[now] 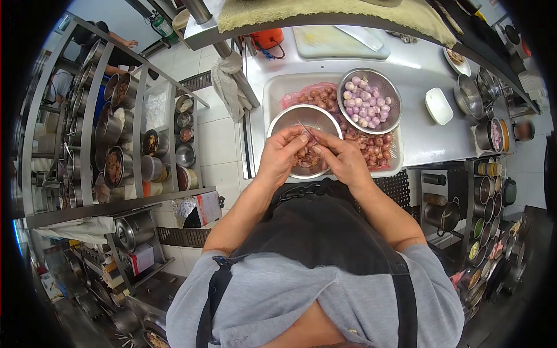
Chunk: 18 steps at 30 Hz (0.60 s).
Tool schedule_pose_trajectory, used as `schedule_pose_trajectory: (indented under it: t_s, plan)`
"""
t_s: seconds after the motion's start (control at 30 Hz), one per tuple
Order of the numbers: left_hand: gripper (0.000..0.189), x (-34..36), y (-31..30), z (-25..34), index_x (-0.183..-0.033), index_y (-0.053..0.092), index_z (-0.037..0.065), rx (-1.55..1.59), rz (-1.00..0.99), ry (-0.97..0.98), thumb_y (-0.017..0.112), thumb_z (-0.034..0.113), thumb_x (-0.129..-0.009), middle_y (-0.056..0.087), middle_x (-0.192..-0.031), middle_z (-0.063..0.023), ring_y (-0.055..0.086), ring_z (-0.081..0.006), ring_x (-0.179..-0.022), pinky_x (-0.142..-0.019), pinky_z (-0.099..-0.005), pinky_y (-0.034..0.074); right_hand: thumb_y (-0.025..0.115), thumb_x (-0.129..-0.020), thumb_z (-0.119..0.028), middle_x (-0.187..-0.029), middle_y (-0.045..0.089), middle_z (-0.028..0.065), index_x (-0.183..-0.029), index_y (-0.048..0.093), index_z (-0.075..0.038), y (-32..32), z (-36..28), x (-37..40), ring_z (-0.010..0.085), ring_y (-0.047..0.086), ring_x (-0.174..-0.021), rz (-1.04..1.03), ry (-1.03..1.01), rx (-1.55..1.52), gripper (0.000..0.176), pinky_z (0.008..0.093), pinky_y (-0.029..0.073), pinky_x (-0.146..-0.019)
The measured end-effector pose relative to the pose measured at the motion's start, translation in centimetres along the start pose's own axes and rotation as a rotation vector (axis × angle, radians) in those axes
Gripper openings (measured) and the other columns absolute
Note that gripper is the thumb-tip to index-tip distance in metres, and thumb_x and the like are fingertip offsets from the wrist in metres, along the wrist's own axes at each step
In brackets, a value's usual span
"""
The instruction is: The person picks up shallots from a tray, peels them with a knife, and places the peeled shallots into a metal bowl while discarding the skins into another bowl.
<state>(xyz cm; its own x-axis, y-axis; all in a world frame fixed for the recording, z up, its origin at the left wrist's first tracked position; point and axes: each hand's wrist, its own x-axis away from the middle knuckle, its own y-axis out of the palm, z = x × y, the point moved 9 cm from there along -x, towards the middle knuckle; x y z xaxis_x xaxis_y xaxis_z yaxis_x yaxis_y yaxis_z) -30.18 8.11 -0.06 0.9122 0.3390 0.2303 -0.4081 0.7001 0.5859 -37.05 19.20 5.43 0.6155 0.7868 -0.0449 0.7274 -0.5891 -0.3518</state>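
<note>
Both my hands meet over a steel bowl (pixel 282 119) with reddish-brown skins (pixel 306 162) inside. My left hand (pixel 283 152) is closed in a pinch on a small reddish shallot (pixel 311 139), mostly covered by the fingers. Close against it, the fingers of my right hand (pixel 344 158) are curled round what looks like a small knife (pixel 304 126); only a thin pointed sliver of it shows. Behind the right hand, a steel colander (pixel 395 100) holds peeled purple-white shallots (pixel 365 103). Unpeeled shallots (pixel 374 152) lie in red netting in a pale tray (pixel 274 87) underneath.
A cutting board (pixel 310 45) with a broad knife (pixel 361 38) lies at the back of the steel counter (pixel 415 136). A white dish (pixel 439 107) stands to the right. A shelf edge (pixel 348 10) overhangs the rear. Racks of pots (pixel 110 124) line the left, where another person (pixel 119 43) is partly visible.
</note>
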Motion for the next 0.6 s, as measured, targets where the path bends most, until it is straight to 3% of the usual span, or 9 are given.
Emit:
schedule_pose_trajectory:
  t_s: [0.13,0.23,0.3,0.33,0.4,0.6]
  plan:
    - [0.022,0.2,0.2,0.4,-0.112,0.06,-0.003,-0.03,0.021,0.041,0.061,0.005,-0.091,0.064,-0.093,-0.0057,0.056,-0.0079,-0.075,-0.069,-0.0217,0.047,0.063,-0.089,-0.018,-0.107,0.068,0.0185,-0.123,0.06,-0.005,-0.1,0.5,-0.1,0.0199,0.068,-0.08,-0.023,0.036,0.027,0.036,0.0318,0.052,-0.076]
    - [0.023,0.2,0.4,0.7,-0.113,0.059,-0.003,-0.054,0.03,0.06,0.06,0.005,-0.091,0.064,-0.092,-0.0061,0.057,-0.0083,-0.077,-0.07,-0.0216,0.047,0.064,-0.089,-0.017,-0.095,0.071,0.0151,-0.123,0.062,-0.008,-0.3,1.3,-0.3,0.0145,0.066,-0.068,-0.014,0.056,-0.038,0.035,0.0288,0.052,-0.065]
    - [0.025,0.2,0.2,0.5,-0.115,0.059,-0.003,-0.039,0.027,0.06,0.06,0.004,-0.091,0.065,-0.094,-0.0066,0.057,-0.0094,-0.078,-0.072,-0.0226,0.047,0.064,-0.09,-0.016,-0.081,0.07,0.0086,-0.124,0.062,-0.01,0.6,4.1,0.0,0.008,0.059,-0.056,-0.098,0.294,-0.271,0.035,0.0244,0.047,-0.052]
    - [0.025,0.2,0.1,0.6,-0.115,0.059,-0.003,-0.038,0.028,0.061,0.06,0.004,-0.091,0.065,-0.094,-0.0066,0.057,-0.0094,-0.078,-0.072,-0.0226,0.047,0.064,-0.09,-0.016,-0.081,0.07,0.0086,-0.124,0.062,-0.01,0.7,4.2,0.1,0.008,0.059,-0.056,-0.1,0.294,-0.27,0.035,0.0244,0.047,-0.052]
    - [0.028,0.2,0.5,0.8,-0.118,0.058,-0.004,-0.022,-0.021,0.052,0.059,0.003,-0.091,0.065,-0.098,-0.0073,0.058,-0.0103,-0.08,-0.073,-0.0236,0.048,0.063,-0.091,-0.016,-0.073,0.065,0.0023,-0.126,0.061,-0.01,1.0,4.3,0.2,0.0041,0.052,-0.049,-0.075,0.307,-0.577,0.035,0.0205,0.04,-0.044]
    - [0.032,0.6,0.9,1.4,-0.122,0.056,-0.003,-0.046,-0.045,0.039,0.058,0.002,-0.09,0.065,-0.099,-0.0062,0.057,-0.0095,-0.08,-0.073,-0.0234,0.048,0.063,-0.091,-0.017,-0.074,0.066,0.004,-0.126,0.061,-0.01,0.6,3.1,0.4,0.0062,0.054,-0.051,-0.073,0.244,-0.408,0.036,0.0222,0.042,-0.046]
